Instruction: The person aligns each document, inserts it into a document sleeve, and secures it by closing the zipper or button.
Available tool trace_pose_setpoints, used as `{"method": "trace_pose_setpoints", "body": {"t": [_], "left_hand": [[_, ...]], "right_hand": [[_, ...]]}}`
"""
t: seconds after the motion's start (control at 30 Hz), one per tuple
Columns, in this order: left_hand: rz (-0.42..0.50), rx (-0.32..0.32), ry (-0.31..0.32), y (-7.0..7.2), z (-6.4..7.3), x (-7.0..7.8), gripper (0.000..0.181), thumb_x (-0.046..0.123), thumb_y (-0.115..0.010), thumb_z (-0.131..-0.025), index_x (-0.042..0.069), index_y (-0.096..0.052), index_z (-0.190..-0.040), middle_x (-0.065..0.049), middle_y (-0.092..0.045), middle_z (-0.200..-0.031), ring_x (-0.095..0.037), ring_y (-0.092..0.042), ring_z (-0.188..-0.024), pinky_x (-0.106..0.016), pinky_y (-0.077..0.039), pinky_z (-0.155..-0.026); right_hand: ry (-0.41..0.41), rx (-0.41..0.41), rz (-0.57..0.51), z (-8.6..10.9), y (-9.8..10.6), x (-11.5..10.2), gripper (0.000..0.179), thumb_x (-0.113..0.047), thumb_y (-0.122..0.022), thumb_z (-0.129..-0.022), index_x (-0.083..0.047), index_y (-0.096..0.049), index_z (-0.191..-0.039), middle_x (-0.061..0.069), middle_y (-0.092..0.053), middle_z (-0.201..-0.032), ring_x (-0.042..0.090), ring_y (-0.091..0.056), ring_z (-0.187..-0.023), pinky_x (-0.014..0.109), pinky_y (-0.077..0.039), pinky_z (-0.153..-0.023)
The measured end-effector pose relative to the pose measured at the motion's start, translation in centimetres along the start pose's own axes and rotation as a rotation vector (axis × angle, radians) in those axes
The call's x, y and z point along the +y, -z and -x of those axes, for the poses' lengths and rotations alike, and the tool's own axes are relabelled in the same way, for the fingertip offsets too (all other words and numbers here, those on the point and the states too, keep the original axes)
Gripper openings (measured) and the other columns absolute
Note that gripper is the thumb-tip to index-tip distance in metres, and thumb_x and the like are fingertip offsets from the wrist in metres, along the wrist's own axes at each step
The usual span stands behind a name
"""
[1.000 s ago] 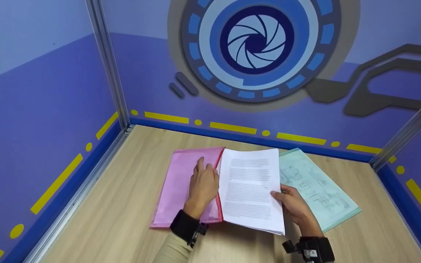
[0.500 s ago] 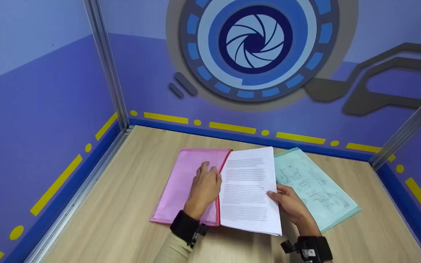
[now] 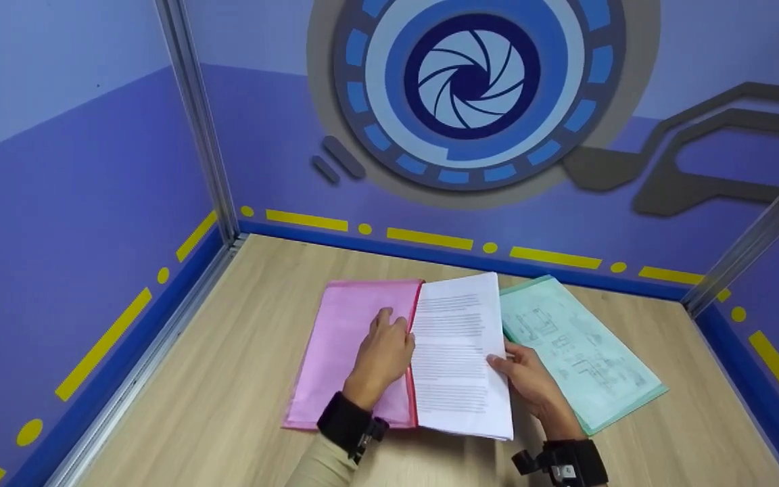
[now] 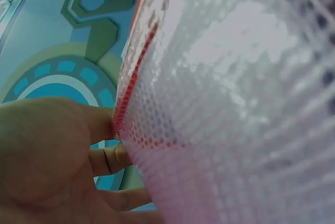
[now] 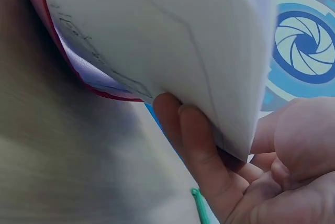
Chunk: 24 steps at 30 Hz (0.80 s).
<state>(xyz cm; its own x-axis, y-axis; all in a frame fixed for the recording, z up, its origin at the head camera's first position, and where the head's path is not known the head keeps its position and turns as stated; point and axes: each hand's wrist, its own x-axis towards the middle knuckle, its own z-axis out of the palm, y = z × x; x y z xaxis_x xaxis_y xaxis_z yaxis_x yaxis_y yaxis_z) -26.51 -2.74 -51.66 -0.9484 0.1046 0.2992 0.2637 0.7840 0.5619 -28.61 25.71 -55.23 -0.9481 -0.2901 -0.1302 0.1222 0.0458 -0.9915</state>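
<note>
A pink mesh zipper pouch (image 3: 335,338) lies on the left, its red-edged opening facing right. My left hand (image 3: 383,352) is over it; in the left wrist view that hand's thumb and a finger pinch the red edge (image 4: 128,93). A stack of printed paper sheets (image 3: 454,365) sticks out of the opening, its left part inside the pouch. My right hand (image 3: 531,379) grips the stack's right edge, thumb on top and fingers beneath. Drawn lines show on the stack's underside (image 5: 157,35) in the right wrist view.
A green document pouch (image 3: 585,358) with line drawings visible lies at an angle on the right, partly behind the paper. The wooden table (image 3: 227,352) is bounded by a left wall (image 3: 92,223) and a back wall (image 3: 268,149), with metal posts at the corners.
My right hand has moved left with the paper stack, and less of the stack shows outside the pouch. The pink pouch has shifted a little; my left hand stays at its opening.
</note>
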Motion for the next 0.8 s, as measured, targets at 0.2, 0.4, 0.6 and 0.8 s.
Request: {"method": "trace_pose_setpoints", "body": {"t": [0.2, 0.4, 0.6, 0.8], "left_hand": [[-0.022, -0.076, 0.007, -0.3, 0.1, 0.5, 0.016, 0.016, -0.064, -0.104, -0.001, -0.066, -0.104, -0.03, -0.046, -0.147, -0.046, -0.05, -0.136, -0.053, -0.053, -0.1], [-0.085, -0.069, -0.033, -0.6, 0.2, 0.9, 0.02, 0.017, -0.066, -0.104, 0.0, -0.068, -0.114, -0.025, -0.049, -0.148, -0.041, -0.052, -0.136, -0.051, -0.055, -0.096], [-0.071, -0.028, -0.048, -1.1, 0.3, 1.5, 0.015, 0.016, -0.065, -0.104, 0.001, -0.067, -0.106, -0.025, -0.052, -0.144, -0.04, -0.057, -0.131, -0.051, -0.058, -0.088], [-0.071, -0.016, -0.047, -1.5, 0.4, 1.9, 0.013, 0.017, -0.065, -0.103, 0.004, -0.066, -0.102, -0.024, -0.053, -0.144, -0.039, -0.058, -0.129, -0.049, -0.059, -0.086]], "right_hand": [[0.005, -0.02, -0.012, 0.1, -0.3, 0.0, 0.051, -0.006, -0.057, -0.108, 0.007, -0.044, -0.156, 0.025, -0.071, -0.126, 0.031, -0.076, -0.099, 0.036, -0.061, -0.078], [0.018, -0.044, -0.001, -0.1, -0.9, 0.2, 0.047, -0.005, -0.058, -0.107, 0.011, -0.048, -0.15, 0.025, -0.073, -0.122, 0.029, -0.076, -0.097, 0.035, -0.06, -0.078], [0.0, -0.025, -0.033, -0.2, -2.1, 0.3, 0.043, -0.004, -0.057, -0.107, 0.012, -0.05, -0.147, 0.024, -0.073, -0.119, 0.029, -0.076, -0.096, 0.035, -0.06, -0.076], [-0.024, -0.024, 0.006, -0.1, -3.0, 0.4, 0.042, -0.007, -0.055, -0.108, 0.01, -0.051, -0.147, 0.022, -0.074, -0.116, 0.03, -0.076, -0.095, 0.037, -0.061, -0.075]]}}
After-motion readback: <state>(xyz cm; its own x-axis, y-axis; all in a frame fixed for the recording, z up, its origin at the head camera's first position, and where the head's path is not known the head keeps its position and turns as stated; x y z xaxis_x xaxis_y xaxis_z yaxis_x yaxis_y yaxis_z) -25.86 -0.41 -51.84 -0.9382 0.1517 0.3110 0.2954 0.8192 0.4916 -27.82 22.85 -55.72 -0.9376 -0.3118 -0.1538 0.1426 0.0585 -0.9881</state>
